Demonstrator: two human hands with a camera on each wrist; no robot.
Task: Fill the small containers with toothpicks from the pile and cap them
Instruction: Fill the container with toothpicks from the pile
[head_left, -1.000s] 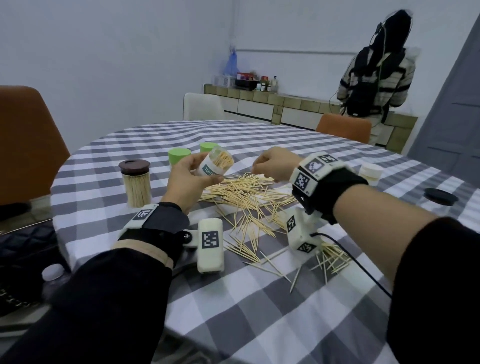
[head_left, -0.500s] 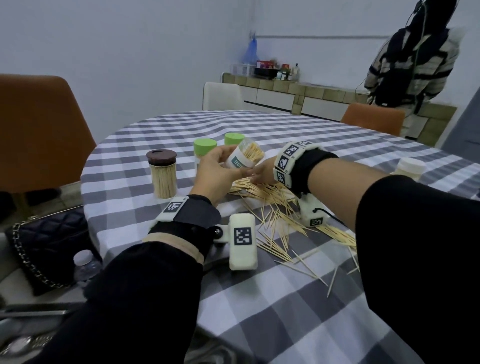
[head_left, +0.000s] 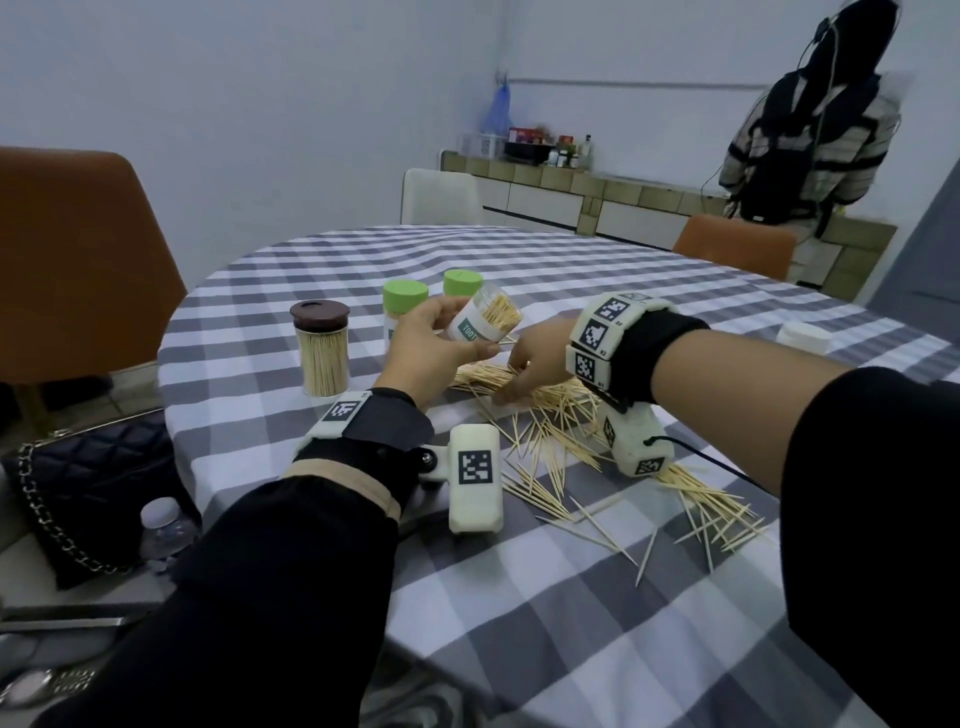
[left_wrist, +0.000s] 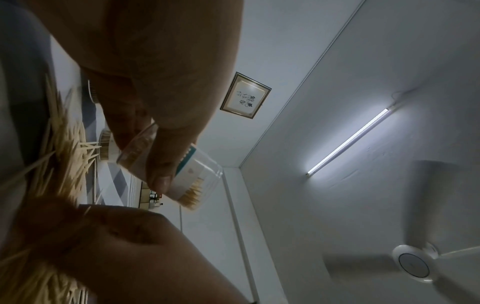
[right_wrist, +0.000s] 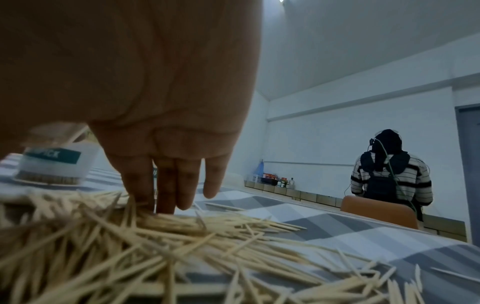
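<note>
Above checked tablecloth (head_left: 545, 597), left hand (head_left: 431, 353) grips open container (head_left: 483, 325), tilted, toothpick tips showing at mouth; label reads "TOOTH…", rest hidden by thumb. Just beside, lower, right hand (head_left: 530, 361) down on toothpick pile (head_left: 550, 410). Right wrist view: fingers (right_wrist: 166, 185) straight, tips touching pile, no pinch visible; second container (right_wrist: 52, 164) beyond, label "…PICK". Left wrist view alone shows thumb across container wall, framed calligraphy (left_wrist: 245, 95) on wall. Green-capped containers (head_left: 405, 304) and brown-lidded jar (head_left: 319, 348) stand behind, capped.
</note>
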